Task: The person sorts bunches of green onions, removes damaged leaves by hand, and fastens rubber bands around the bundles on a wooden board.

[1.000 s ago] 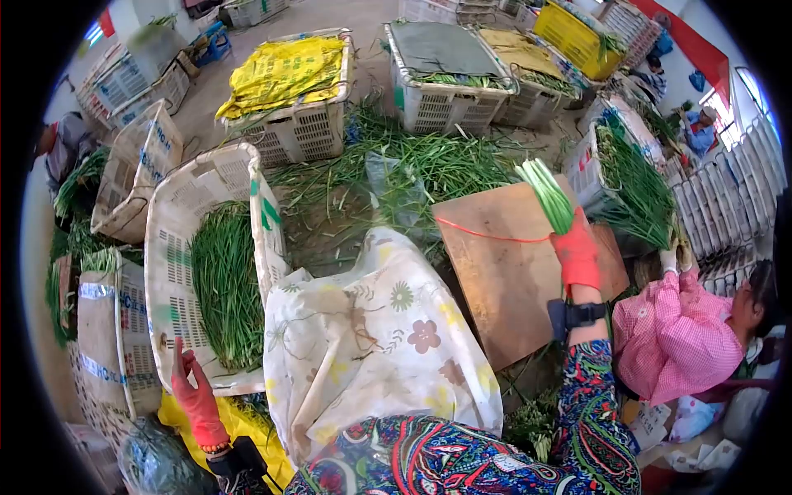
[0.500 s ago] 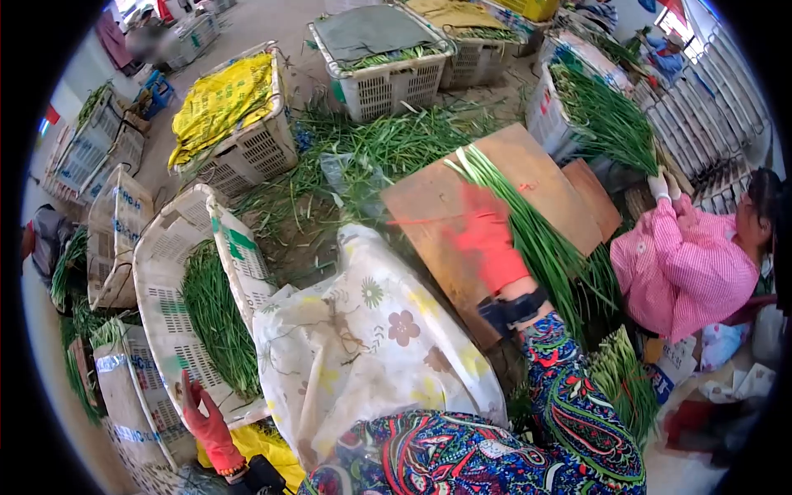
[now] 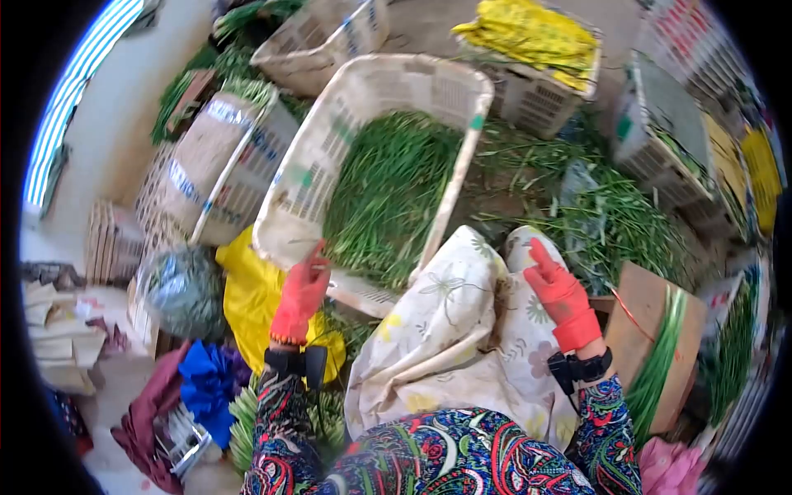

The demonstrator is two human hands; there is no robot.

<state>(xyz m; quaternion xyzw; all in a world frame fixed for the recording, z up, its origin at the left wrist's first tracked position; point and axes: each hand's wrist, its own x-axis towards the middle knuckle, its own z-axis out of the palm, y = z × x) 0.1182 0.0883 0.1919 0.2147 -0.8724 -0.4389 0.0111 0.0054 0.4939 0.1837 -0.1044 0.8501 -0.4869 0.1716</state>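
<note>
My left hand (image 3: pixel 302 297), in a red glove, is at the near end of a white plastic crate (image 3: pixel 289 186), fingers stretched toward its rim; I cannot tell whether it touches. Long green stalks with thin leaves (image 3: pixel 396 186) lie inside the crate. My right hand (image 3: pixel 563 297), also red-gloved, is held over the flowered apron (image 3: pixel 445 330) on my lap, fingers extended and nothing in it. To its right, a bundle of green stalks (image 3: pixel 660 363) lies on a brown board (image 3: pixel 639 305). A thin red strip (image 3: pixel 634 315) runs across the board's edge.
Loose green leaves (image 3: pixel 619 219) cover the floor beyond my knees. Crates stand around, one under a yellow sack (image 3: pixel 528 37). Left of me are a yellow bag (image 3: pixel 256 289), a clear bag of greens (image 3: pixel 186 289) and blue cloth (image 3: pixel 210 388). Pink fabric (image 3: pixel 670 466) shows lower right.
My view has swung left, bringing the crate to the middle. My right hand has left the stalks on the board and is over my lap. My left hand is closer to the crate's near end.
</note>
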